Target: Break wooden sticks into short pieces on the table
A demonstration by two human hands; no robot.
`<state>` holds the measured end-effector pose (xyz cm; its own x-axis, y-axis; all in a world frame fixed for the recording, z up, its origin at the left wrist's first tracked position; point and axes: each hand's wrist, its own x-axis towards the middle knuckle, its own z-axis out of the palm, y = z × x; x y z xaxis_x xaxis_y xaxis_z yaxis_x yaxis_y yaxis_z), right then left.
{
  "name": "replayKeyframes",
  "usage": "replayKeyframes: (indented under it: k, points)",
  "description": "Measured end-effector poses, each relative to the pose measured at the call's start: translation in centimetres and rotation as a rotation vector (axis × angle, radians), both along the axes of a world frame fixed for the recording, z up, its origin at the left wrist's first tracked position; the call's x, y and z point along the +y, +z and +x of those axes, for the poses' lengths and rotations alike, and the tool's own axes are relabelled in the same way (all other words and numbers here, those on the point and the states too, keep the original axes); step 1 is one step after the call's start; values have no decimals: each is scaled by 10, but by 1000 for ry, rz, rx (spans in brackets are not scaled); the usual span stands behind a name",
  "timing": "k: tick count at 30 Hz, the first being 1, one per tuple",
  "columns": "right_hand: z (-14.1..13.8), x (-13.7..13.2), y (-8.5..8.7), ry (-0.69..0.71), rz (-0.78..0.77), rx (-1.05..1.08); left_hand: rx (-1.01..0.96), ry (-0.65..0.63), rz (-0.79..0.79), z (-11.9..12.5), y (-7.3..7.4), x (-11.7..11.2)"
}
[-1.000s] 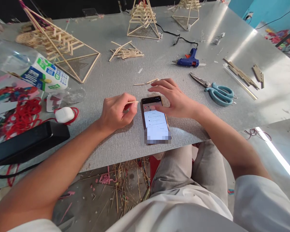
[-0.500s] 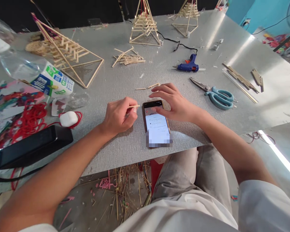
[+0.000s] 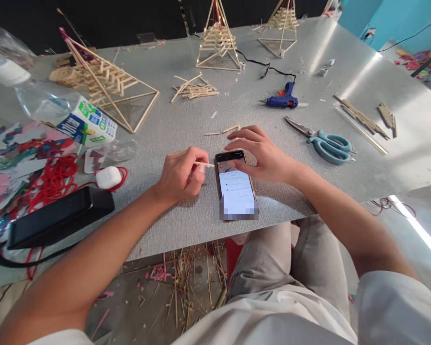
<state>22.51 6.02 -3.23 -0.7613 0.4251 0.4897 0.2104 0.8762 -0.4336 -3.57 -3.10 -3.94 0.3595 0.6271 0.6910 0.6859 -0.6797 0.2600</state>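
My left hand (image 3: pixel 184 173) is closed in a pinch on a short thin wooden stick (image 3: pixel 207 165), whose free end points right toward the phone. A lit smartphone (image 3: pixel 235 184) lies flat on the table between my hands, part of its screen blurred out. Over the phone's upper right side is my right hand (image 3: pixel 260 155), fingers spread and holding nothing; its thumb is at the screen, though I cannot tell whether it touches. Just beyond the right fingertips lie a couple of small wooden stick pieces (image 3: pixel 213 133).
Further back are a stick pile (image 3: pixel 196 90) and wooden stick pyramids (image 3: pixel 129 103). A blue glue gun (image 3: pixel 284 99), scissors (image 3: pixel 328 145) and wooden strips (image 3: pixel 362 116) lie right. At left are a plastic bottle (image 3: pixel 53 103), red cord (image 3: pixel 55 179), a white case (image 3: pixel 108 178) and a black device (image 3: pixel 57 215).
The stick in my left hand now slants slightly downward to the right. My right hand stays over the phone, and the whole view has shifted a little.
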Motion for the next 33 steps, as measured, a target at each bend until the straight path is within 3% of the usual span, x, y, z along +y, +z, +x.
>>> replayKeyframes:
  k: [10,20,33]
  points:
    - [-3,-3,7,83,28,103,34,30,7,3,-4,2]
    - [-19,-10,-3,82,279,302,63,30,95,8,-7,3]
    - [-19,-17,6,135,91,228,-20,-32,79,10,-6,3]
